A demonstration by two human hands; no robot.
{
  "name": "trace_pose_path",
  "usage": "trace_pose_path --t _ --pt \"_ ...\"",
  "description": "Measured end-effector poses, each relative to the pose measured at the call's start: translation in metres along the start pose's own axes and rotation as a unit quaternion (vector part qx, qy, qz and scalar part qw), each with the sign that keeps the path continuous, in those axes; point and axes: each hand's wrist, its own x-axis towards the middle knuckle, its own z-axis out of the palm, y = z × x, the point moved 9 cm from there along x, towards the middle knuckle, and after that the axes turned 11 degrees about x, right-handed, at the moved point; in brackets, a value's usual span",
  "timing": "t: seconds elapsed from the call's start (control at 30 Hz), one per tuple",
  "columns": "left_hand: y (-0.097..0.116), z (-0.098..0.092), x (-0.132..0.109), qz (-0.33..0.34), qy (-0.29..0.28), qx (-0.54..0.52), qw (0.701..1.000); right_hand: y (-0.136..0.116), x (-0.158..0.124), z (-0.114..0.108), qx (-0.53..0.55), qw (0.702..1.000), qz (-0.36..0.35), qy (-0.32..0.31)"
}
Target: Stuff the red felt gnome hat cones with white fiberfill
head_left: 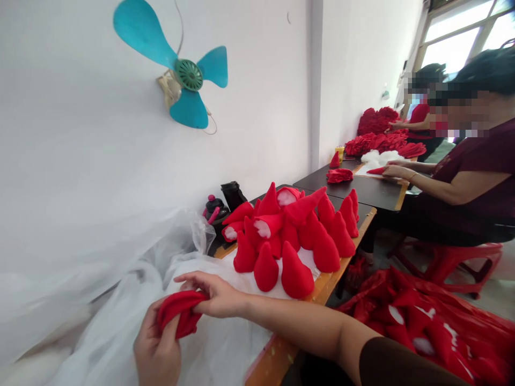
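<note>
Over the near corner of the desk [277, 359], my two hands are together on a bunched piece of red cloth [179, 313]. My left hand [156, 348] holds it from below, and my right hand [217, 295] pinches it from above, with the fingers [193, 280] curled over the top. The cloth sits between them, just above a large translucent plastic bag [120, 300] spreading along the left side of the desk.

Just past my right hand, stuffed red fabric cones [265, 271] crowd together on a white layer of filling [306, 257]. Some lie tipped, with white stuffing showing at their open ends [286, 197]. Behind them, against the wall, stands a black and pink object [215, 208], too unclear to name.

On the floor to my right lies a heap of red cones [426, 327]. Beyond it, a seated co-worker [475, 171] on a red plastic stool [450, 262] has a hand [396, 171] on a slim red cone [376, 170] at the next desk [358, 187]. A teal fan [189, 75] is mounted on the white wall [80, 107].
</note>
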Motion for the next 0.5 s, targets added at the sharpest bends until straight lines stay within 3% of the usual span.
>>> trace_pose_path --t 0.13,0.27,0.4,0.5 --pt "-0.007 -0.004 0.004 0.001 0.01 0.037 0.999 -0.002 -0.001 0.004 -0.141 0.989 -0.025 -0.028" --pt "-0.006 -0.003 0.007 0.015 0.01 0.054 0.998 -0.005 -0.003 -0.001 -0.183 0.979 -0.08 0.032" --pt "-0.01 -0.005 0.007 -0.011 0.039 0.076 0.996 0.017 0.001 -0.011 -0.009 0.995 0.019 0.102" --pt "-0.02 -0.016 0.008 -0.034 0.089 0.106 0.99 0.036 0.003 -0.009 0.154 0.975 0.108 0.119"
